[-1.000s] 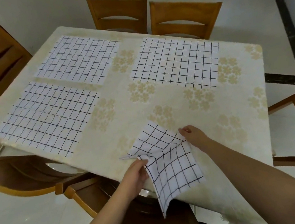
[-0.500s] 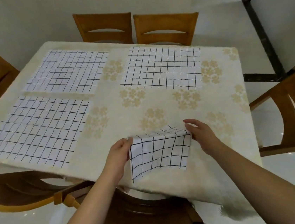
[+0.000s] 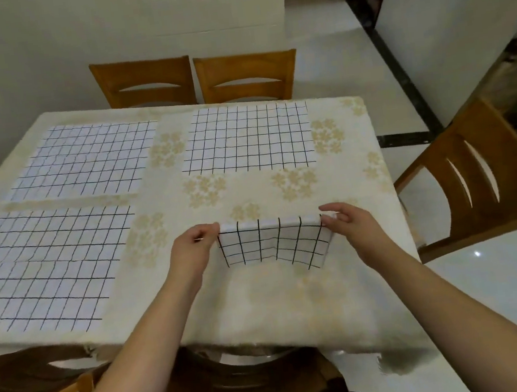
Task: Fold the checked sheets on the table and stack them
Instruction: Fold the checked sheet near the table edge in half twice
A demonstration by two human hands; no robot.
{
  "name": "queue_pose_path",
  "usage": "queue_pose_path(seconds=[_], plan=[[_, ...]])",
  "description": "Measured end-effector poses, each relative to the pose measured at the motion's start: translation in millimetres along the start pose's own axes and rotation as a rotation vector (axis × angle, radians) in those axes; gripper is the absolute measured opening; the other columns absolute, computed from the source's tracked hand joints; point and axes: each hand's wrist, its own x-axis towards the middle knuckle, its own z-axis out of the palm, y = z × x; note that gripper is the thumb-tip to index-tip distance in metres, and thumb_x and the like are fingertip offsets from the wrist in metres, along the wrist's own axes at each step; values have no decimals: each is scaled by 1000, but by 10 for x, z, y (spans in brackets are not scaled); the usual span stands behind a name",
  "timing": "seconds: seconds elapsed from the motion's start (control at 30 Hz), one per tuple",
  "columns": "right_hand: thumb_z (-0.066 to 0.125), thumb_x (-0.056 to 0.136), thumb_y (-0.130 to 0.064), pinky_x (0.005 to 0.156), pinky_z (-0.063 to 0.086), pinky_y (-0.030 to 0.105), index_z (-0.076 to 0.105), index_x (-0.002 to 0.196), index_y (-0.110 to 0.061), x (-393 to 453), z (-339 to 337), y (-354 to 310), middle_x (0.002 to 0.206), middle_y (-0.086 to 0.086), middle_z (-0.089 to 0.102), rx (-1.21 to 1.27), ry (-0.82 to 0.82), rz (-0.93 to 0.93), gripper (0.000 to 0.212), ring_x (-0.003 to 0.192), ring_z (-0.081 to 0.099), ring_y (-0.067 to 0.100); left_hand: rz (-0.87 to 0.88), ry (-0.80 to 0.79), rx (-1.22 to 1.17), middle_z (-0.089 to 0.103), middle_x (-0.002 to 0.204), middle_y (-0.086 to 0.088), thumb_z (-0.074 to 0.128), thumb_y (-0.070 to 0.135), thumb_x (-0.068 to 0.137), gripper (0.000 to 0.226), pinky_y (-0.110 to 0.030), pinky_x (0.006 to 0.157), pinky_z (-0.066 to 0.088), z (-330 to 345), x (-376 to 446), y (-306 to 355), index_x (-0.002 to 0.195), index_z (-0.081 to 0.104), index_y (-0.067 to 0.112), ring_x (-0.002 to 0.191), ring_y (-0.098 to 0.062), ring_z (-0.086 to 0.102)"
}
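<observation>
Left hand (image 3: 192, 251) and right hand (image 3: 349, 229) pinch top corners of folded sheet (image 3: 274, 245), near table (image 3: 263, 308) front edge; three flat sheets (image 3: 246, 139) beyond.

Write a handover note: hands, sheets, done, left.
Left hand pinches the left top corner and right hand the right top corner of the folded black-and-white checked sheet, held up at the near right of the cream floral tablecloth.
Flat, unfolded: far-left sheet, far-right sheet, near-left sheet.
Done: first sheet partly folded.
Left: finish it, fold three, stack.
</observation>
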Motion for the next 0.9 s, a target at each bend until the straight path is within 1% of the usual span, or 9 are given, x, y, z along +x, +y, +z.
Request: queue_pose_path(seconds=[0.1,0.2,0.3,0.4,0.47,0.53,0.6,0.7,0.9], plan=[[62,93,-20,95,46,28,69,110,-25,-40,-103,-146,102,6,67,13,2,-75,19,97,62,7,81,-8,-23,64,74,15,65,20,91,8,-11,57,38,48,39,135,86,70,17,53,9,51],[63,92,-22,90,44,25,69,109,-28,-71,-174,-251,90,2,63,-5,26,-146,19,86,62,2,166,-6,-44,55,61,10,63,18,92,9,-11,53,38,78,42,270,88,70,17,53,-3,46],[70,87,-20,88,44,28,70,103,-33,-136,-208,-261,77,-3,60,6,74,-200,21,79,58,14,204,-54,-114,61,67,2,61,17,94,10,-21,58,46,56,10,319,90,70,14,58,-13,49],[74,83,-21,79,44,27,71,98,-32,-298,-196,-165,76,-5,63,-6,125,-194,19,72,51,18,198,-109,-115,70,81,-2,61,16,94,10,-23,65,53,16,-77,198,90,70,14,68,-15,60],[76,81,-23,67,44,26,72,94,-31,-463,-156,-5,79,-8,68,-84,171,-179,15,66,52,11,147,-127,-107,72,82,-3,62,13,93,8,-26,67,55,-34,-156,-6,92,69,12,72,-16,65],[76,81,-24,64,44,23,74,90,-27,-641,-82,240,83,-11,72,-144,182,-131,9,68,59,4,60,-146,-95,72,81,-5,62,11,92,7,-29,71,56,-102,-226,-289,92,68,8,74,-17,66],[74,83,-23,67,45,17,75,90,-23,-799,7,560,89,-13,73,-202,143,-55,6,79,64,-2,-65,-167,-48,71,86,-12,63,12,92,8,-32,74,55,-165,-272,-640,92,69,7,77,-19,66],[64,91,-31,72,41,7,74,99,-22,-934,111,1079,98,-13,71,-358,47,86,16,93,64,3,-267,-190,-13,71,92,-16,63,11,92,9,-26,72,56,-223,-297,-1155,95,70,6,80,-19,68],[54,97,-34,84,38,17,67,114,-29,-1004,214,1519,110,-13,63,-503,-111,257,23,101,55,5,-502,-175,7,70,87,-17,67,10,89,13,-22,66,57,-227,-388,-1672,98,68,0,79,-19,67]])
